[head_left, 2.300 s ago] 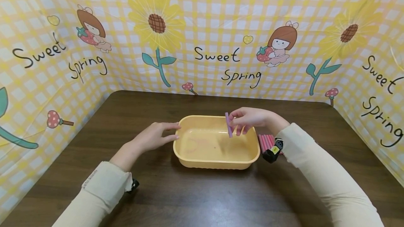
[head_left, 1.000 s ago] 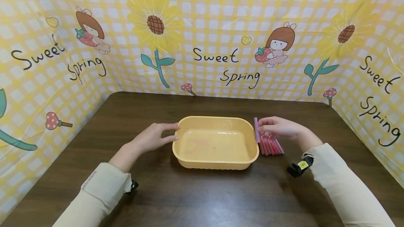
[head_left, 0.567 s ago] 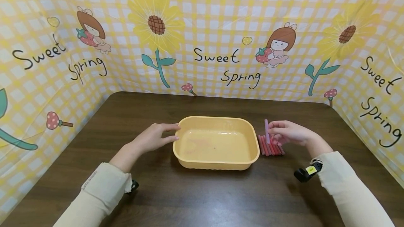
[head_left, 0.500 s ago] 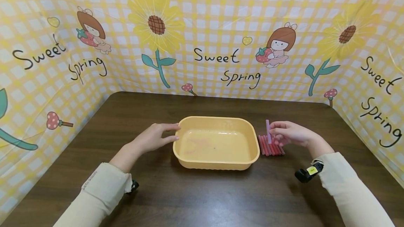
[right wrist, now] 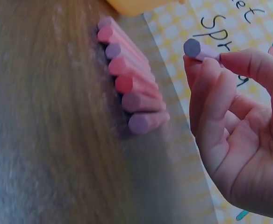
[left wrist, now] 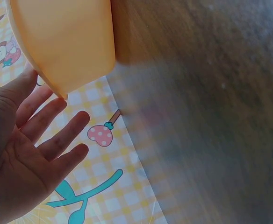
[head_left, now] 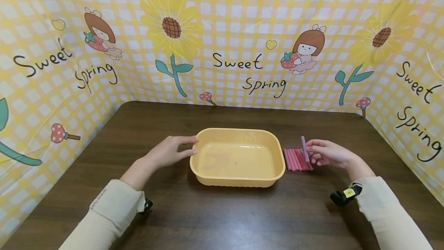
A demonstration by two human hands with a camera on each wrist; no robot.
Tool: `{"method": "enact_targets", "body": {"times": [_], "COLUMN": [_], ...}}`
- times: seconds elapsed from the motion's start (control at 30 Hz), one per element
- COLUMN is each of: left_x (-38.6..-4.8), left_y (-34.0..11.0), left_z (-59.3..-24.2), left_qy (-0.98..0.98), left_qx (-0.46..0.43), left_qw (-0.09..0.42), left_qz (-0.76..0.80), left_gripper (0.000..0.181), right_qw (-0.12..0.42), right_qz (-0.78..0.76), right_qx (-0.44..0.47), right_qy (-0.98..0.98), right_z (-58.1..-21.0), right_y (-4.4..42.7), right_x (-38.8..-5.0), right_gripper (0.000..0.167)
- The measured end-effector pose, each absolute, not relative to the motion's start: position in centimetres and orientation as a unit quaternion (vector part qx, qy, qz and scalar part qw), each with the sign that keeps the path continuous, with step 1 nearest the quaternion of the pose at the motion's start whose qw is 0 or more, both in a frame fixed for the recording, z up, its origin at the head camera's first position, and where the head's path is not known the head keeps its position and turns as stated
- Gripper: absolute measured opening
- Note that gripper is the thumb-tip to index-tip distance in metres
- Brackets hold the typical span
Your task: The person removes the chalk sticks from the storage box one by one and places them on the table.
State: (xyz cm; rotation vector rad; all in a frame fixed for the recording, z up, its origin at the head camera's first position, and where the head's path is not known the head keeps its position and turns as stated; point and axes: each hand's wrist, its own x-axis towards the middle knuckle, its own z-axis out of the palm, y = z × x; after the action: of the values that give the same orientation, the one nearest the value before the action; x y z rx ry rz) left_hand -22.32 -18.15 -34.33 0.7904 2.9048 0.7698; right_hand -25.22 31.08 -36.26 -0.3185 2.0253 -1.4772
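Note:
My right hand (head_left: 327, 153) pinches a slim purple stick (head_left: 305, 149) between thumb and fingertips. It is held nearly upright above the right end of a row of pink, red and purple sticks (head_left: 294, 160). In the right wrist view the held stick (right wrist: 199, 49) shows a flat, angular end toward the camera; whether it is chalk or crayon I cannot tell. My left hand (head_left: 170, 150) touches the left rim of a yellow plastic basin (head_left: 239, 183) with thumb and fingertips. Its fingers (left wrist: 64, 140) are spread and fairly straight in the left wrist view.
The basin stands mid-table on the dark wooden table (head_left: 222, 219), with the stick row close to its right wall. A yellow checked cloth (head_left: 229, 22) with printed flowers hangs round the back and sides of the table.
My right hand has carried the purple stick from over the basin rightward, across the stick row to its right end. My left hand and the basin have stayed in place.

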Motion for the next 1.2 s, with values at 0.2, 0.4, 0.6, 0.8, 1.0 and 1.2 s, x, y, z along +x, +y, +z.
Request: {"method": "enact_targets", "body": {"times": [0.2, 0.4, 0.6, 0.8, 1.0, 1.2], "left_x": [-22.3, -22.3, -22.4, -22.5, -22.5, -22.5], "left_y": [-18.2, -18.2, -18.2, -18.3, -18.2, -18.2], "left_z": [-34.3, -34.4, -34.4, -34.4, -34.5, -34.4], "left_qy": [0.936, 0.936, 0.936, 0.935, 0.934, 0.935], "left_qx": [0.251, 0.251, 0.251, 0.254, 0.257, 0.255], "left_qw": [0.019, 0.018, 0.017, 0.017, 0.014, 0.016], "left_qz": [0.248, 0.248, 0.247, 0.247, 0.248, 0.247], "left_gripper": [0.045, 0.045, 0.045, 0.045, 0.044, 0.044], "right_qw": [0.299, 0.296, 0.285, 0.278, 0.274, 0.267], "right_qz": [-0.569, -0.563, -0.536, -0.502, -0.477, -0.450], "right_qx": [-0.105, -0.091, -0.068, -0.057, -0.048, -0.034], "right_qy": [0.759, 0.766, 0.791, 0.817, 0.834, 0.852], "right_z": [-37.0, -37.3, -37.3, -37.6, -38.1, -38.0], "right_y": [32.0, 32.5, 32.6, 32.6, 32.6, 32.4], "right_x": [-25.1, -25.1, -25.1, -25.1, -25.2, -25.2], "right_gripper": [0.009, 0.011, 0.010, 0.020, 0.031, 0.030]}}
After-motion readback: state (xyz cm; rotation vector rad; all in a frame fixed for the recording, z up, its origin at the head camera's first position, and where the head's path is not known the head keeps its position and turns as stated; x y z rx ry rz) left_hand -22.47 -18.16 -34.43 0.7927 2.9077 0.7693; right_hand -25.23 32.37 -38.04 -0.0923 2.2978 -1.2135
